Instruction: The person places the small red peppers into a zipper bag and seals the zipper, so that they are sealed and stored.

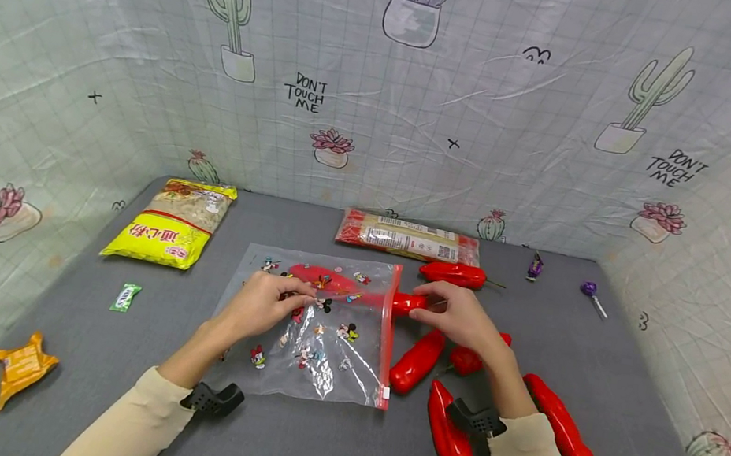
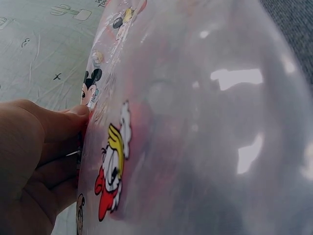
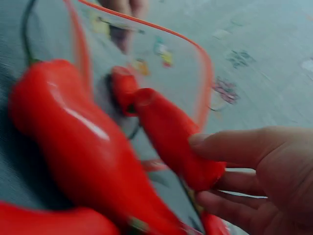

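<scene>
A clear zip bag [image 1: 329,366] printed with cartoon characters lies on the grey table, its red-edged mouth facing right. My left hand [image 1: 263,303] pinches the bag's upper film between thumb and fingers; the left wrist view shows the film [image 2: 195,127] bulging beside that hand. With thumb and fingertips, my right hand [image 1: 462,319] grips a red chili pepper [image 3: 168,132] by its near end, and the pepper's far part passes into the open mouth. Another red pepper [image 3: 124,87] shows inside the bag, blurred through the plastic.
Several red peppers [image 1: 416,360] lie right of the bag, some under my right forearm. Behind stands a red-trimmed noodle pack [image 1: 407,238]. To the left are a yellow pasta bag [image 1: 172,225], a green candy [image 1: 125,298] and an orange packet [image 1: 23,369]. A purple lollipop [image 1: 589,288] lies far right.
</scene>
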Tool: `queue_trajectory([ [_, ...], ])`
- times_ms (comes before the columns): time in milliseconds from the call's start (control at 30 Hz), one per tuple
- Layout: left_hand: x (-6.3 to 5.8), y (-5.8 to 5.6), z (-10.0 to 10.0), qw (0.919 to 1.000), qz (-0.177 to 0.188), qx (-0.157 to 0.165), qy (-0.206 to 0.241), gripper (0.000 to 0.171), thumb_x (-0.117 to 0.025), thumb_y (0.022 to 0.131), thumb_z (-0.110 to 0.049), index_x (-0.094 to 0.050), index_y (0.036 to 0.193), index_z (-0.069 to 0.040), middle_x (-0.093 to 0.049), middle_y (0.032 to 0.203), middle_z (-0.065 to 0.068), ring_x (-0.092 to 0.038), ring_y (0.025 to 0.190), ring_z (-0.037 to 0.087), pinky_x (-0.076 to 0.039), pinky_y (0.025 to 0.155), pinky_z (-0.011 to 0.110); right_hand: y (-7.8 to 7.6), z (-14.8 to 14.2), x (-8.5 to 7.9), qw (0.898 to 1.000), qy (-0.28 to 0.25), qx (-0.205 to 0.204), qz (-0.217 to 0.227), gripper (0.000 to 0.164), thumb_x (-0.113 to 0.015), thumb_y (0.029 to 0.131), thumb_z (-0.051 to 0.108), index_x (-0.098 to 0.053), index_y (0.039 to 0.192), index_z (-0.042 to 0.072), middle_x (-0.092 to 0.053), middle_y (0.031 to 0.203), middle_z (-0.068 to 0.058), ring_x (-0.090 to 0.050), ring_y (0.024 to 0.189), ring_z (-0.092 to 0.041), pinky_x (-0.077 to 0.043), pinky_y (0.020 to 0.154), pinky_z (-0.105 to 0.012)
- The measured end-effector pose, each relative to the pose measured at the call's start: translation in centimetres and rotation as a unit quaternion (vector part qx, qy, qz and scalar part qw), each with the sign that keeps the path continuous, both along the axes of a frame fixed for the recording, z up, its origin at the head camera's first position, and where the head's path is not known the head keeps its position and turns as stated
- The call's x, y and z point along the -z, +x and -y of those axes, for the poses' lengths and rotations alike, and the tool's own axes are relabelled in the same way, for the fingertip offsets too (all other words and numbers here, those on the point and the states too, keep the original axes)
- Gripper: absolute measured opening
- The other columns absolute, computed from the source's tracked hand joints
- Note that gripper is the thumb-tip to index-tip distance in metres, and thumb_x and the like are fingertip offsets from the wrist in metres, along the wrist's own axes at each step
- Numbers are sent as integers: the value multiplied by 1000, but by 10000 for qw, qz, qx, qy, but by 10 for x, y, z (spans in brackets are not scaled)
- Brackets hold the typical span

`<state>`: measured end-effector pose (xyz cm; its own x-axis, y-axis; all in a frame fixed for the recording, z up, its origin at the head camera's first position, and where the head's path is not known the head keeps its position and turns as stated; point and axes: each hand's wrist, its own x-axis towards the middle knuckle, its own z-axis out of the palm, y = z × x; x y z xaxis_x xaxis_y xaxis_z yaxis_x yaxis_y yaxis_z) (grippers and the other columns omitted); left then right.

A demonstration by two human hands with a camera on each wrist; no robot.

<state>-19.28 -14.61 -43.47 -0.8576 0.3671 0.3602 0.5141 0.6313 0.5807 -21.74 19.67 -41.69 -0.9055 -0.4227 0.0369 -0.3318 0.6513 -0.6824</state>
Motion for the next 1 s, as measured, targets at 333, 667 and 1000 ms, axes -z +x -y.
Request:
queue_trajectory([
  [333, 0, 0, -2, 10000, -20, 19, 30, 11, -70, 85, -21, -76, 94, -18, -74, 93, -4, -58, 70, 3, -43, 60, 20, 4, 37, 20, 9995, 138, 139, -231, 31, -74, 81, 24, -66, 107, 9, -68, 95, -3, -63, 82, -12, -53, 76, -28],
  [667, 1, 1, -2, 10000, 30, 5, 21, 9, -69, 85, -21, -75, 92, -20, -74, 92, -5, -63, 77, 4, -46, 64, 21, 8, 49, 21, 9990, 314, 199, -248, 28, -76, 78, 31, -67, 98, 13, -66, 85, 1, -59, 76, -8, -50, 71, -25],
  [1000, 1, 1, -2, 10000, 62, -16, 9, 12, -69, 86, -21, -76, 94, -17, -74, 93, -3, -60, 72, 3, -44, 61, 20, 2, 27, 14, 9999, 85, 115, -79, 36, -70, 84, 32, -65, 112, 11, -69, 100, -2, -63, 88, -14, -53, 80, -32],
])
